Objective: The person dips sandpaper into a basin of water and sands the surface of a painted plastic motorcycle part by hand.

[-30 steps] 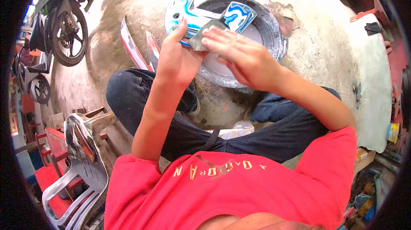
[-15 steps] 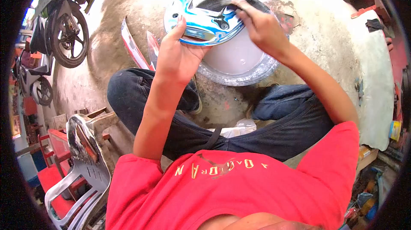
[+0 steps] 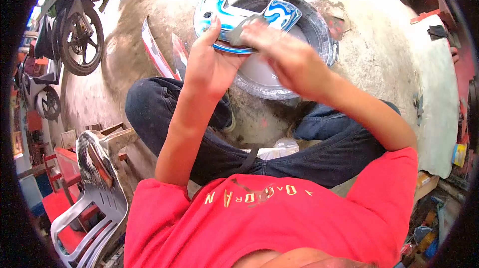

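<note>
My left hand [image 3: 212, 63] grips the lower left edge of a glossy blue-and-white motorcycle body panel [image 3: 282, 13], its thumb on top. The panel is tilted towards me above a round dark basin [image 3: 269, 92] of cloudy greyish water [image 3: 262, 71]. My right hand [image 3: 284, 53] lies across the panel's middle, its fingers blurred by motion. Under those fingertips shows a limp grey sheet [image 3: 241, 32], perhaps sandpaper, pressed on the panel's surface. Part of the panel's lower edge is hidden by my right hand.
Red-and-white panels [image 3: 157, 54] lie on the concrete floor left of the basin. A motorcycle wheel [image 3: 81, 43] stands at the upper left. Nearer on the left is a grey plastic chair [image 3: 102, 188]. A pale board [image 3: 439, 103] lies along the right side.
My right hand has slid left and towards me, from the panel's right end to its middle. The grey sheet now shows under its fingers. My left hand has barely moved.
</note>
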`<action>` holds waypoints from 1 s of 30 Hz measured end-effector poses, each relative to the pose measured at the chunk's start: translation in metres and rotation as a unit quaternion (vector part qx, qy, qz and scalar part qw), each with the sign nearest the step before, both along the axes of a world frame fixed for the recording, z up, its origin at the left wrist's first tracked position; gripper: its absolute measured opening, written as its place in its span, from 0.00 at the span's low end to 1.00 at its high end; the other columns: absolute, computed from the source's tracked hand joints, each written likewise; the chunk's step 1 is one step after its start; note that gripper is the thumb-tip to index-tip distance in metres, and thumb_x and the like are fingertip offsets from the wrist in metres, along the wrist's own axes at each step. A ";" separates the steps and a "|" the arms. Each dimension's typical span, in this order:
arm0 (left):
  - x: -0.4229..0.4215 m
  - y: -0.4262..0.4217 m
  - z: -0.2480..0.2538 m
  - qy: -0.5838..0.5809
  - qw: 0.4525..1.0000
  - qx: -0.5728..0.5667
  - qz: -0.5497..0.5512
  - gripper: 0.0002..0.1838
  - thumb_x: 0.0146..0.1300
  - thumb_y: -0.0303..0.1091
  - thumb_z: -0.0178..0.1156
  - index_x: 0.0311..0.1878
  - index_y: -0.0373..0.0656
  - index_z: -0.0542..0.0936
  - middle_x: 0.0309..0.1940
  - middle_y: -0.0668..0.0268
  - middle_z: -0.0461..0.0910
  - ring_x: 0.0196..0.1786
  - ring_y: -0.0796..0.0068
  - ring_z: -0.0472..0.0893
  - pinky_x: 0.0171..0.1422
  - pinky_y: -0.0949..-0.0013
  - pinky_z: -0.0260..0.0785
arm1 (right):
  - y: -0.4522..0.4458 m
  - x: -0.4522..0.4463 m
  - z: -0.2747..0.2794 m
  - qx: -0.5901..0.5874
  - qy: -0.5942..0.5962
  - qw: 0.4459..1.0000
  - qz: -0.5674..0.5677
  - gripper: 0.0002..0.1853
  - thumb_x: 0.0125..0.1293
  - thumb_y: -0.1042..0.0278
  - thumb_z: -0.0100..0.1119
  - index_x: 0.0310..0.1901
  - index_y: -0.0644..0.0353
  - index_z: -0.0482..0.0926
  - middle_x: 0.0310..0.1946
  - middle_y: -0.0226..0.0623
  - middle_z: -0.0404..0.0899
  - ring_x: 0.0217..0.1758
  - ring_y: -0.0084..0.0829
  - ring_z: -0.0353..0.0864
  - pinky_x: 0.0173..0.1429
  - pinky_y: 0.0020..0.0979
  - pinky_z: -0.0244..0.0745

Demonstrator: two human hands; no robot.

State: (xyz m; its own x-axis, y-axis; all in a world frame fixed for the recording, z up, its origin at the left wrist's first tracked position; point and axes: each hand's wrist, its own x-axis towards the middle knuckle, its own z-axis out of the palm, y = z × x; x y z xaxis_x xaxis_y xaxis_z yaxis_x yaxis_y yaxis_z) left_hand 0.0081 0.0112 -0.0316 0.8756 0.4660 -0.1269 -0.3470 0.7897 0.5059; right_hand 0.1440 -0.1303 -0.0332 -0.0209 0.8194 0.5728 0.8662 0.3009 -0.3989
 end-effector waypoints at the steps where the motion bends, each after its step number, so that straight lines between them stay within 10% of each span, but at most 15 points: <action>1: -0.002 0.011 -0.013 -0.064 0.997 -0.022 -0.046 0.21 0.81 0.41 0.41 0.68 0.39 0.66 0.64 0.54 0.74 0.65 0.58 0.75 0.71 0.46 0.67 | -0.003 -0.009 0.006 -0.018 -0.003 1.000 0.014 0.24 0.66 0.83 0.55 0.64 0.61 0.75 0.65 0.49 0.75 0.70 0.45 0.73 0.74 0.41 0.67; 5: 0.001 -0.004 0.010 0.059 0.997 0.044 0.039 0.21 0.81 0.42 0.41 0.68 0.39 0.66 0.64 0.54 0.74 0.65 0.58 0.76 0.71 0.46 0.67 | 0.013 0.051 -0.009 -0.021 0.061 0.994 -0.090 0.22 0.68 0.82 0.54 0.64 0.60 0.75 0.59 0.51 0.79 0.46 0.44 0.86 0.52 0.37 0.81; 11: -0.002 0.010 -0.013 0.001 1.000 0.021 -0.009 0.21 0.81 0.42 0.41 0.68 0.39 0.66 0.63 0.54 0.74 0.66 0.57 0.75 0.71 0.45 0.68 | -0.002 -0.007 0.001 -0.002 0.025 1.000 -0.002 0.23 0.67 0.84 0.54 0.64 0.58 0.76 0.63 0.48 0.76 0.69 0.47 0.74 0.73 0.41 0.69; 15: 0.003 -0.004 0.009 0.075 0.996 0.035 0.044 0.21 0.81 0.42 0.41 0.67 0.39 0.67 0.62 0.55 0.75 0.64 0.58 0.77 0.70 0.46 0.68 | 0.010 0.053 -0.008 -0.048 0.073 0.990 -0.111 0.20 0.69 0.78 0.55 0.62 0.63 0.75 0.59 0.50 0.79 0.52 0.45 0.86 0.56 0.37 0.81; 21: 0.002 0.004 -0.002 0.045 0.998 0.049 0.010 0.21 0.81 0.41 0.41 0.67 0.39 0.67 0.62 0.56 0.76 0.63 0.58 0.78 0.69 0.47 0.69 | -0.003 -0.003 -0.001 0.010 -0.043 0.999 -0.019 0.20 0.68 0.75 0.53 0.61 0.64 0.76 0.61 0.48 0.78 0.67 0.42 0.77 0.72 0.39 0.71; 26: 0.002 -0.005 0.013 0.094 0.992 0.065 0.049 0.22 0.81 0.42 0.41 0.69 0.39 0.66 0.63 0.54 0.76 0.65 0.57 0.76 0.70 0.47 0.68 | 0.012 0.052 -0.013 -0.004 0.061 0.992 -0.114 0.17 0.72 0.71 0.51 0.60 0.61 0.77 0.53 0.52 0.81 0.56 0.48 0.82 0.58 0.42 0.78; 27: 0.003 -0.006 0.014 0.096 0.992 0.064 0.052 0.22 0.81 0.42 0.41 0.69 0.39 0.66 0.63 0.54 0.75 0.65 0.56 0.76 0.70 0.47 0.68 | 0.008 0.057 0.006 -0.205 0.099 0.950 -0.215 0.15 0.72 0.71 0.50 0.58 0.62 0.77 0.53 0.52 0.80 0.54 0.50 0.82 0.56 0.43 0.79; 30: 0.003 0.001 0.006 0.055 0.996 0.056 0.033 0.22 0.81 0.41 0.42 0.69 0.38 0.66 0.63 0.53 0.75 0.65 0.55 0.76 0.71 0.46 0.67 | 0.009 0.032 -0.021 0.017 0.037 0.997 -0.068 0.18 0.71 0.70 0.52 0.60 0.63 0.77 0.57 0.51 0.80 0.61 0.46 0.80 0.64 0.41 0.76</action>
